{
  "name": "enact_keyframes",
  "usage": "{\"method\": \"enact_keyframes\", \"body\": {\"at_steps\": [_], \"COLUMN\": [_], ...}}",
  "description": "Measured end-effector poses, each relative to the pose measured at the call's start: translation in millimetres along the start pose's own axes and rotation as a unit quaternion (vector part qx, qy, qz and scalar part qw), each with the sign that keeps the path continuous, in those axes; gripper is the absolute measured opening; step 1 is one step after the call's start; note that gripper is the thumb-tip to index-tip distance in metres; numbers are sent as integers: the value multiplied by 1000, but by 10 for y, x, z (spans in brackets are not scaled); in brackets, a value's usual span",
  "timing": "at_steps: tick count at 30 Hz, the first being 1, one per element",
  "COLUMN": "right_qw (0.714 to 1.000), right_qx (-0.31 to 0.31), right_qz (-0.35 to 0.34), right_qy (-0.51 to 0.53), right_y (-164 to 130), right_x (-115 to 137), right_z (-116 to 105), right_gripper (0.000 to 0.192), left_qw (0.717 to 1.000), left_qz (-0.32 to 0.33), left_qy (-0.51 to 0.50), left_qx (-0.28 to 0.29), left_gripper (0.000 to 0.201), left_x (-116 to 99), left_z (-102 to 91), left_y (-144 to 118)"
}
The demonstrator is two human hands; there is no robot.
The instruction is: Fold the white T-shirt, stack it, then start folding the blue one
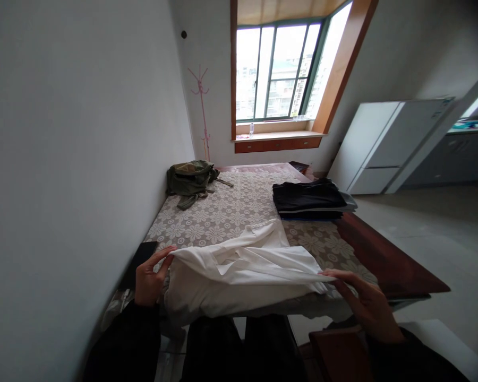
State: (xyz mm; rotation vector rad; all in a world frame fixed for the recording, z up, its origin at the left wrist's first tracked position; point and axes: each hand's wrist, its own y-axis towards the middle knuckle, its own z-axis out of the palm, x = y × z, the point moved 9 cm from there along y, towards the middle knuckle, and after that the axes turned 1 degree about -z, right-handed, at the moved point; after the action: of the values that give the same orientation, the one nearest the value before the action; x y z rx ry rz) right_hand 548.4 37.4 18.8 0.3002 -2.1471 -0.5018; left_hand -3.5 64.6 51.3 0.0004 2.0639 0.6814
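Observation:
A white garment (239, 270), probably a shirt, is stretched between my two hands at the near edge of the table. Its far part lies on the patterned tablecloth (207, 228), and the near part hangs over the edge. My left hand (151, 276) pinches its left corner between thumb and fingers. At the other end, my right hand (364, 300) grips the garment's right edge in a pinch. Folds run across the cloth between them.
A stack of folded dark clothes (310, 199) lies at the right of the table. An olive backpack (191, 178) rests at the far left, by the wall. A dark flat object (141, 260) is beside my left hand. A white fridge (378, 146) stands beyond.

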Motion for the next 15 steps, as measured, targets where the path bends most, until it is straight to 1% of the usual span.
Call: {"method": "enact_keyframes", "body": {"at_steps": [2, 7, 12, 15], "right_qw": [1000, 993, 988, 981], "right_qx": [-2, -41, -4, 3], "right_qz": [21, 78, 109, 133], "right_qy": [15, 73, 108, 141], "right_y": [-17, -120, -194, -252], "right_x": [-51, -288, -447, -489], "right_z": [-26, -178, -193, -203], "right_gripper": [24, 28, 31, 31], "left_qw": [1000, 999, 999, 998], "left_qz": [2, 33, 26, -4], "left_qy": [-15, -35, 13, 21], "left_qx": [6, 12, 22, 61], "left_gripper": [30, 22, 19, 18], "left_x": [15, -55, -52, 14], "left_z": [-21, -109, -174, -151], "left_y": [-88, -341, -515, -617]}}
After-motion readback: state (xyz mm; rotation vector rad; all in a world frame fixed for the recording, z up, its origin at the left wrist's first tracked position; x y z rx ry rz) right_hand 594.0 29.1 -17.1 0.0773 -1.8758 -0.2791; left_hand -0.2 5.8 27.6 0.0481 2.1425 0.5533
